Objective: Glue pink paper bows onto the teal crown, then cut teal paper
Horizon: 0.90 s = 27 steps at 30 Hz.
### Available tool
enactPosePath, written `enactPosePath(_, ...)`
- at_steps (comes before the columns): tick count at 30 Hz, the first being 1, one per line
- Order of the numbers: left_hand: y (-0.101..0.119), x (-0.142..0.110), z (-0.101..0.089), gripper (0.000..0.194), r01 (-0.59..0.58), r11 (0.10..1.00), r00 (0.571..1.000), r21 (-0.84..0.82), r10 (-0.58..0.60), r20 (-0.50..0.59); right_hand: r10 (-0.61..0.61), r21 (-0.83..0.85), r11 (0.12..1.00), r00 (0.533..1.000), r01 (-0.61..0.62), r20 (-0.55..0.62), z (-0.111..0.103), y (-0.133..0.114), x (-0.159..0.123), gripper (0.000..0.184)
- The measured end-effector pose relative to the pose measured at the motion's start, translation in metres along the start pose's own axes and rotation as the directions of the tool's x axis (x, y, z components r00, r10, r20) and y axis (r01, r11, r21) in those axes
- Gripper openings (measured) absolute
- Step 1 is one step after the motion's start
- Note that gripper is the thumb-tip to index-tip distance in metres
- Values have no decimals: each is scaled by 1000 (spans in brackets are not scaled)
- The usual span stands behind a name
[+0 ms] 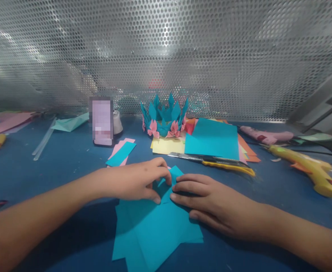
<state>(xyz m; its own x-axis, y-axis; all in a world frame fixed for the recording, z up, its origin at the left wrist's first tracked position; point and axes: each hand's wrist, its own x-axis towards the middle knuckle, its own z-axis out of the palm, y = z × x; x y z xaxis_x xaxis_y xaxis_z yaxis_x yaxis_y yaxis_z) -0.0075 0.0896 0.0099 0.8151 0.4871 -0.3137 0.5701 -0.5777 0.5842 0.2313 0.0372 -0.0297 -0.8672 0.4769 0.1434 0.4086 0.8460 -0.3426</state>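
My left hand (137,181) pinches a small teal paper piece (167,183) between thumb and forefinger, folding it on the blue table. My right hand (208,202) lies flat with fingers together, pressing the same piece from the right. Under both hands lies a loose pile of teal paper sheets (151,234). Behind them stands a teal paper crown with pink paper flowers (164,117).
A stack of coloured paper sheets (211,139) lies at the back right with scissors (211,159) with yellow handles in front. Two glue guns, yellow (310,170) and pink (265,135), lie right. Paper strips (121,153), a blurred phone-like object (101,121) and glue sticks (44,141) lie left. A perforated metal wall (166,53) backs the table.
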Motion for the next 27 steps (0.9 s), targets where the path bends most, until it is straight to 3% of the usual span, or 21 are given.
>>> enactPosePath(18,-1,0,-1,29,59,997,997,-48,-57,42,-16,-17,1000,1000,16,8,0,-1,2,40)
enactPosePath(27,-3,2,4,27,40,999,999,37,-40,0,-25,-25,999,1000,26,11,2,1,0,40)
